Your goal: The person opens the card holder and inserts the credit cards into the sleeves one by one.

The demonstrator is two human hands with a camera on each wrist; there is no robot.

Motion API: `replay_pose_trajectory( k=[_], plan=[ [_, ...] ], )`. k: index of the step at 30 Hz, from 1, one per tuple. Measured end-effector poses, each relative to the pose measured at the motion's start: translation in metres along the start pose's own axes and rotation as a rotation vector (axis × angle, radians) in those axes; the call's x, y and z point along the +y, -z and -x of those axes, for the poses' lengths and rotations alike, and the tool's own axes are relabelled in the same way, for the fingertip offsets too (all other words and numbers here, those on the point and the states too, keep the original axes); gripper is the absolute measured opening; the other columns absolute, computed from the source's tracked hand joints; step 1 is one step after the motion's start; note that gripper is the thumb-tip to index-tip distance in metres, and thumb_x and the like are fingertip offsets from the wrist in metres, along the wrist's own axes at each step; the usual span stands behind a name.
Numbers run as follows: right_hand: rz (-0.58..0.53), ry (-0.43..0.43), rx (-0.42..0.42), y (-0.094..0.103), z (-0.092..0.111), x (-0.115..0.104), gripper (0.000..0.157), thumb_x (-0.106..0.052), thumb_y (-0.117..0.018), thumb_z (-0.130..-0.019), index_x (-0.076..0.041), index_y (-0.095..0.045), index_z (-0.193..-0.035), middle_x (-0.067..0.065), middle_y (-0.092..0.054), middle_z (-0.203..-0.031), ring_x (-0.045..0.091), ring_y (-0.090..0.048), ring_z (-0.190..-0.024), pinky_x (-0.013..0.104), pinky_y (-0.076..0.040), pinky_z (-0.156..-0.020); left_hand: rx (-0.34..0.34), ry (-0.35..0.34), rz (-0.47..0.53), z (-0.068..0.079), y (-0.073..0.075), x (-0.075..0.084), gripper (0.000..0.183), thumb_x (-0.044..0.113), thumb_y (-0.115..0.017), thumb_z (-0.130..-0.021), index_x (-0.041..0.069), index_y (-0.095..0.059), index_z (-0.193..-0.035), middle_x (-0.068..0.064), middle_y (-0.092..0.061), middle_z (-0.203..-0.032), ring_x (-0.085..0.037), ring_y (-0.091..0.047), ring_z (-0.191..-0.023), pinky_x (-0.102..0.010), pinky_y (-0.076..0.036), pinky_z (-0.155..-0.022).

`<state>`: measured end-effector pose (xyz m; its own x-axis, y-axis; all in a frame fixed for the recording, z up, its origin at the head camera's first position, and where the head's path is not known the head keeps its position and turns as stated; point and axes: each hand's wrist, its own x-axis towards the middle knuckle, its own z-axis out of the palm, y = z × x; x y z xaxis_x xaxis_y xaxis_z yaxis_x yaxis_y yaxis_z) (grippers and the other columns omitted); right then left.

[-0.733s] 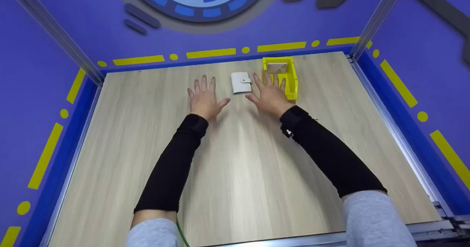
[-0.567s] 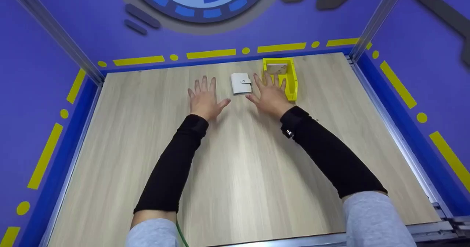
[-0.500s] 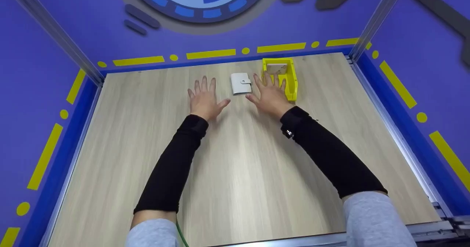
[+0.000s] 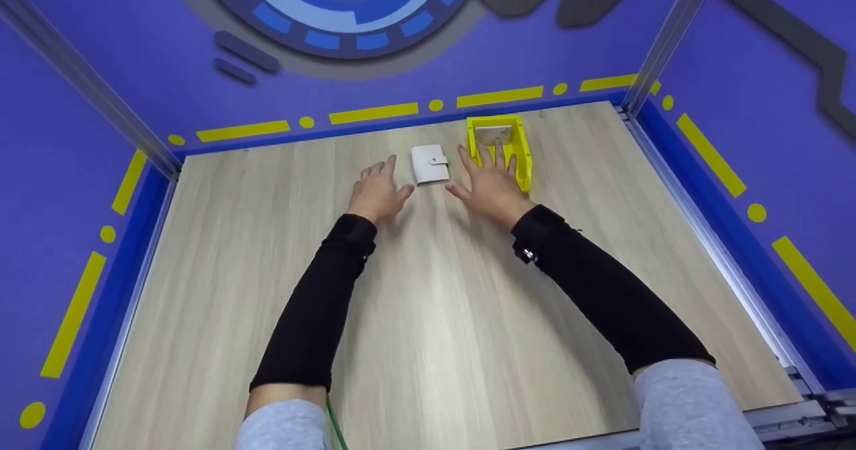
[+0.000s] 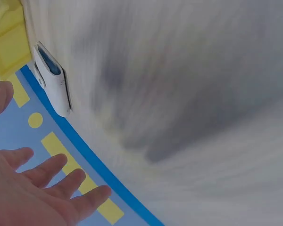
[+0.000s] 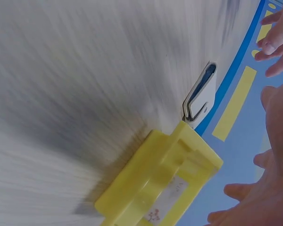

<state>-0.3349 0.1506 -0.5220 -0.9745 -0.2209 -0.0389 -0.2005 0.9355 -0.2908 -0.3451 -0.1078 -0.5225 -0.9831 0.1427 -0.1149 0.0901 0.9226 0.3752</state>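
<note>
A small white card wallet (image 4: 429,164) with a snap strap lies on the wooden table between my hands; dark blue inner sleeves show at the wallet's edge (image 6: 203,96). To its left is my left hand (image 4: 376,192), turned partly onto its side with thumb apart, holding nothing. My right hand (image 4: 493,190) spreads its fingers in front of and over the near end of a yellow plastic bin (image 4: 526,169), also holding nothing. Whether it touches the bin I cannot tell. Inside the bin, a pale patterned card (image 4: 493,134) leans against the back wall.
Blue panels with yellow markings (image 4: 374,113) stand behind and at both sides of the table (image 4: 428,316). Metal rails (image 4: 709,243) run along the table's sides. A green cable (image 4: 336,423) hangs near my left elbow.
My left hand has rolled from palm-down with spread fingers to partly on its side. My right hand stays spread by the bin. The head view has shifted slightly; wallet and bin stay put.
</note>
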Motion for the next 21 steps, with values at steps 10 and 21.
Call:
replay_pose_trajectory(
  k=[10,21],
  plan=[
    [-0.037,-0.037,0.089,0.012,0.022,0.023,0.085,-0.062,-0.059,-0.109,-0.024,-0.025,-0.177,0.022,-0.019,-0.183,0.056,-0.003,-0.170,0.081,-0.005,-0.131,-0.002,0.078,0.084,-0.040,-0.011,0.029,0.048,0.042,-0.059,-0.113,0.000,-0.071,-0.135,-0.019,-0.074,-0.132,-0.035,-0.070,-0.121,-0.048,-0.057,-0.106],
    [-0.087,-0.032,0.044,0.000,0.035,0.026,0.081,-0.059,-0.059,-0.110,-0.025,-0.027,-0.176,0.020,-0.017,-0.184,0.054,0.000,-0.171,0.077,-0.001,-0.134,0.011,0.194,0.076,-0.070,-0.043,0.040,0.053,0.046,-0.060,-0.112,-0.003,-0.077,-0.121,-0.020,-0.080,-0.116,-0.031,-0.076,-0.102,-0.049,-0.061,-0.096]
  ],
)
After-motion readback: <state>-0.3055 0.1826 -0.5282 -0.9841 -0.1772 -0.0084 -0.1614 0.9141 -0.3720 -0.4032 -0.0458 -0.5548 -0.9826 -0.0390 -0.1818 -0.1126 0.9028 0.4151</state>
